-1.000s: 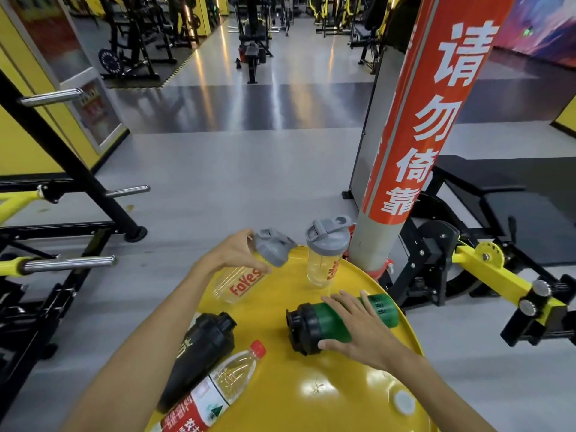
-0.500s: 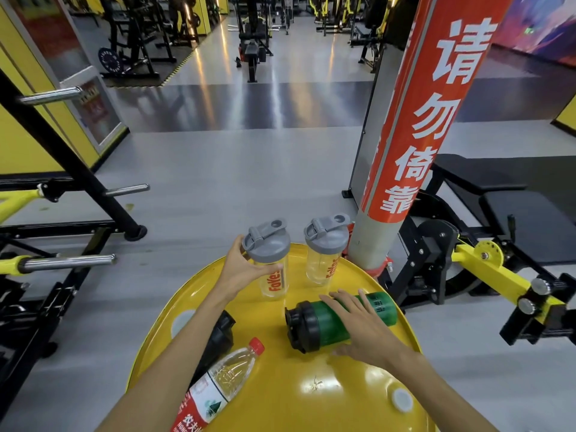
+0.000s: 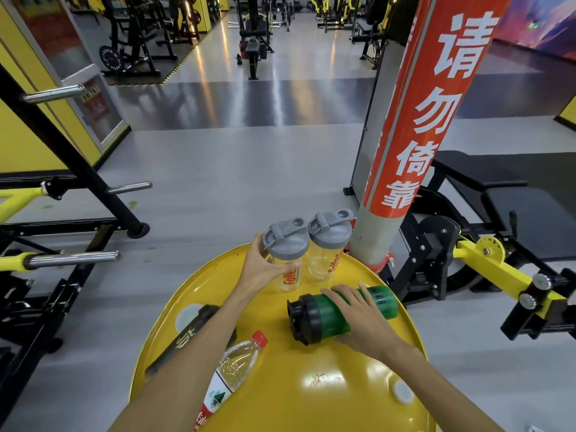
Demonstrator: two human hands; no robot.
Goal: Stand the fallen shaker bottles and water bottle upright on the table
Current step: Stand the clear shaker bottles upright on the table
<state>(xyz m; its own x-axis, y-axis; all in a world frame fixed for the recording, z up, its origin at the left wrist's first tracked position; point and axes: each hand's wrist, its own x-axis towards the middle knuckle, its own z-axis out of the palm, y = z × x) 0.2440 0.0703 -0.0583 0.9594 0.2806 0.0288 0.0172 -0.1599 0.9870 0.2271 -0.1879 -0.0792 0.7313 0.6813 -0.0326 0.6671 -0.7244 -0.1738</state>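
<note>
Two clear shaker bottles with grey lids stand upright at the far side of the round yellow table (image 3: 343,400). My left hand (image 3: 260,268) grips the left clear shaker (image 3: 286,257); the second clear shaker (image 3: 327,247) stands right beside it. A green shaker bottle (image 3: 324,316) with a black lid lies on its side, and my right hand (image 3: 358,316) rests on top of it. A black shaker bottle (image 3: 190,335) lies on its side at the left, partly hidden by my left forearm. A clear water bottle (image 3: 233,372) with a red cap lies on its side near me.
A grey pole wrapped in a red banner (image 3: 420,135) rises at the table's far right edge. Yellow and black gym machines stand on the right (image 3: 498,266) and on the left (image 3: 62,257). Grey floor stretches ahead.
My left hand has lifted the clear shaker from a tilt to upright and set it beside the other clear shaker. My right hand stayed on the green shaker.
</note>
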